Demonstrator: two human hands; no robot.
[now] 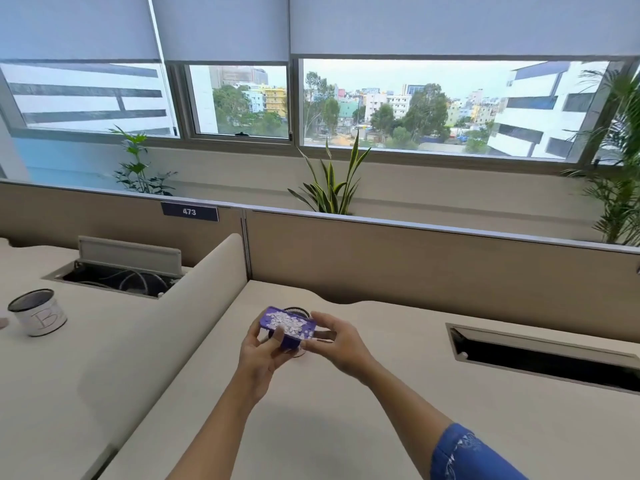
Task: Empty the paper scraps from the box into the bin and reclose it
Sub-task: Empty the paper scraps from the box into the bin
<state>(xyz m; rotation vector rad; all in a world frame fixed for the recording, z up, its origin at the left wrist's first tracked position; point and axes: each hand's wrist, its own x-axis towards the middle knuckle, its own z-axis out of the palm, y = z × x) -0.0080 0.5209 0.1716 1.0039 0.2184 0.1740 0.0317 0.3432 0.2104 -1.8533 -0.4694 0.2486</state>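
Observation:
A small purple box (288, 341) lies open in both my hands, held above the desk at centre. White paper scraps (287, 322) fill its top. My left hand (259, 355) grips the box's near left end, thumb on its rim. My right hand (337, 339) holds the right end with fingers curled around it. Right behind and under the box, the dark round rim of a small bin (296, 310) shows; most of it is hidden by the box and my hands. No lid of the box is visible.
A white can with a dark rim (38, 311) stands on the neighbouring desk at the left, past a low rounded divider (194, 292). Cable slots (543, 355) open in the desk at right and at back left (117, 275). A beige partition (415, 254) bounds the desk's far side.

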